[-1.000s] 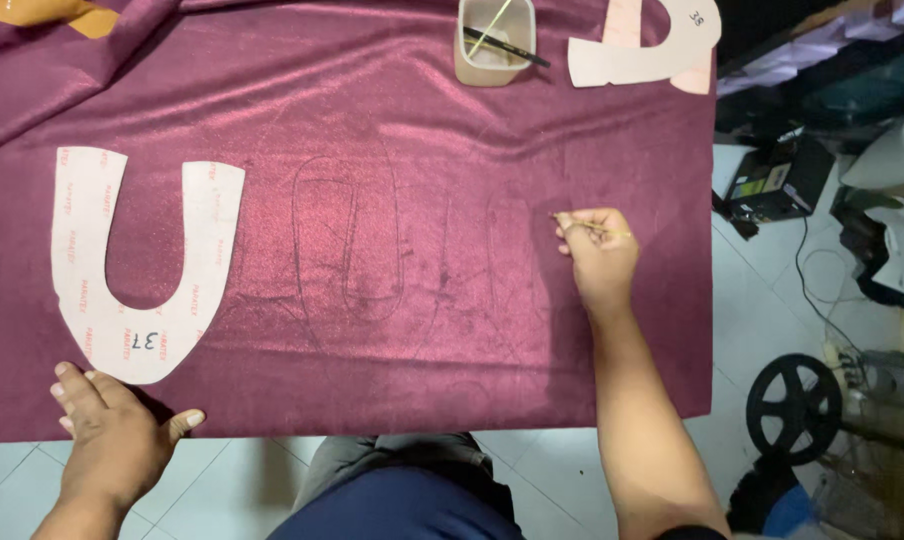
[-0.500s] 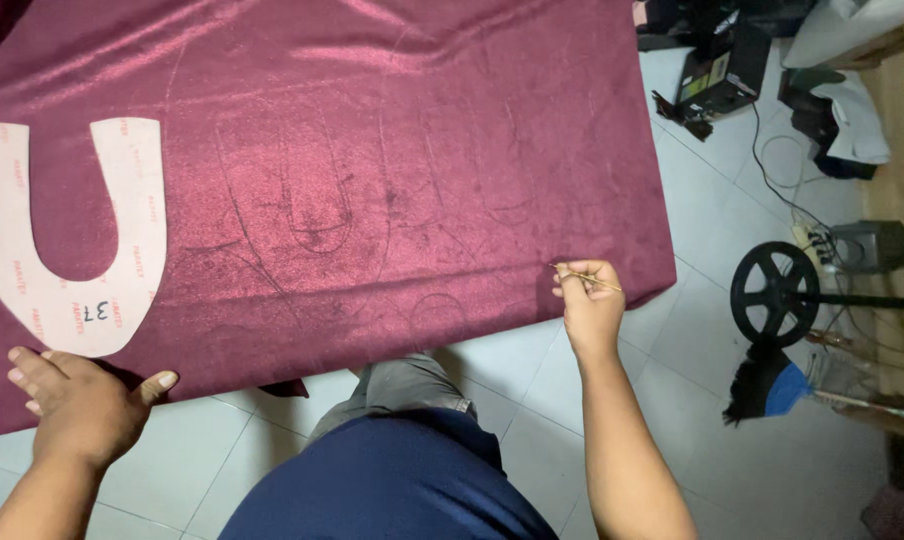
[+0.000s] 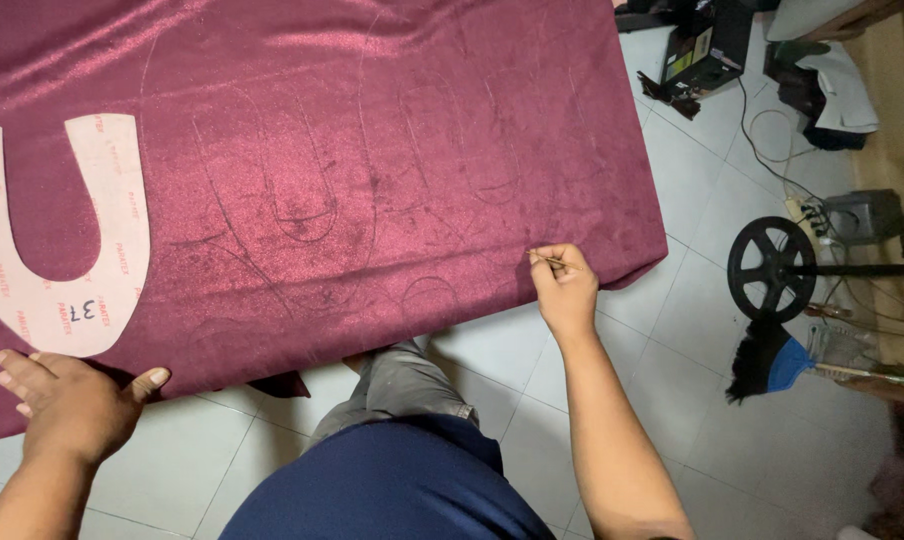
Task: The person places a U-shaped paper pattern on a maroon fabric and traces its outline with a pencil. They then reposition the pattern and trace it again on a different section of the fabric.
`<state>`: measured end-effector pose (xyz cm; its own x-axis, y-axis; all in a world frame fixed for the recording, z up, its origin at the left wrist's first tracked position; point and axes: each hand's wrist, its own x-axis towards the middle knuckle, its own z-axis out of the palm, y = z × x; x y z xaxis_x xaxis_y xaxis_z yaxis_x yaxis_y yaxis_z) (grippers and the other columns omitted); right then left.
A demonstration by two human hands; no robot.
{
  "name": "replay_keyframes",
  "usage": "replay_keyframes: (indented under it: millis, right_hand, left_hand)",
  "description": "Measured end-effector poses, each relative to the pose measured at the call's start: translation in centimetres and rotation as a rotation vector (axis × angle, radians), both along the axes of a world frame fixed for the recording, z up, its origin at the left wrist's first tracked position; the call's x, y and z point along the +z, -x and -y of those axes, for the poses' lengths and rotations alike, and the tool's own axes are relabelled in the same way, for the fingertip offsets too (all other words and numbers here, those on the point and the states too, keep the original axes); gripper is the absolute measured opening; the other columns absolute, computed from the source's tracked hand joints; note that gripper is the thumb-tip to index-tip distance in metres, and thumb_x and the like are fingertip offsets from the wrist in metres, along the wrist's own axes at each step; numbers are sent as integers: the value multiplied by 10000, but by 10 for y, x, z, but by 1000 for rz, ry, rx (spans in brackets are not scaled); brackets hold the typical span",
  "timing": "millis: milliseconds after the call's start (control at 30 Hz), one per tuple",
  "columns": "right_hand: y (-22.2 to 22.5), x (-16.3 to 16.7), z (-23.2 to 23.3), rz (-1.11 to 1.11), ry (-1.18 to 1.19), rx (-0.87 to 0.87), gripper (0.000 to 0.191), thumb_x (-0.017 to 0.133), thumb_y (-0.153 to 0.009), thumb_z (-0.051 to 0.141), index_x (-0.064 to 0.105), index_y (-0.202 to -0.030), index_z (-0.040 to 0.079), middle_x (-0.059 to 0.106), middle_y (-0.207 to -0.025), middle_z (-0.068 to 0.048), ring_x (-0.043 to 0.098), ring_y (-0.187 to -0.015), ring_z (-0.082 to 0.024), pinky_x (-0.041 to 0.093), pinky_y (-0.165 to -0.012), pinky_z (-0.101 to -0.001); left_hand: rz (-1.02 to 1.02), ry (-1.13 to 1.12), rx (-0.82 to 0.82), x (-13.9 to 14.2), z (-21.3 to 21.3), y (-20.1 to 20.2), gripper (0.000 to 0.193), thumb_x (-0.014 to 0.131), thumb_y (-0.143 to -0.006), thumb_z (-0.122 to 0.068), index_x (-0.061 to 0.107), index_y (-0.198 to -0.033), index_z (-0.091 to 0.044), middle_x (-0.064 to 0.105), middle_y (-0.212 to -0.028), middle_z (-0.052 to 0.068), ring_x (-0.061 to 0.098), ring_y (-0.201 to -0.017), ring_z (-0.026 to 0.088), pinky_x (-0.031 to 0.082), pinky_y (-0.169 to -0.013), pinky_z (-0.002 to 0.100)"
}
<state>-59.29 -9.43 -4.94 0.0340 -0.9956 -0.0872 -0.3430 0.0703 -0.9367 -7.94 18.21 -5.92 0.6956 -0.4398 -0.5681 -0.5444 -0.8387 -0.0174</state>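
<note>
Right hand (image 3: 567, 290) slid from cloth (image 3: 372, 150) middle to near edge, fingers pinching marker (image 3: 544, 258). Left hand (image 3: 67, 400) stays flat, fingers spread, below template (image 3: 62, 290).

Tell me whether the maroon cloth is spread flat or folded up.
Spread flat: the maroon cloth covers the table, its near edge hanging over; the U-shaped template lies on it.
</note>
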Motion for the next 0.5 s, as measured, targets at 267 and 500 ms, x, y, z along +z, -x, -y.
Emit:
replay_keyframes:
  millis: [267, 500]
  right_hand:
    - [-6, 11, -5, -3, 20, -23, 48, 674, -955, 45, 662, -985, 9, 732, -911, -10, 630, -781, -19, 507, -689, -198]
    - [-5, 10, -3, -66, 17, 8, 46, 661, -929, 28, 668, -972, 13, 745, -914, -28, 657, -808, -45, 529, -729, -204]
  left_hand:
    - [1, -1, 0, -2, 1, -1, 1467, 772, -712, -672, -51, -1560, 196, -205, -1664, 347, -111, -1571, 492, 155, -1252, 574]
    - [12, -17, -16, 0, 3, -1, 1468, 763, -715, -685, -33, -1559, 215, -187, -1665, 365, -85, -1571, 511, 187, -1247, 584]
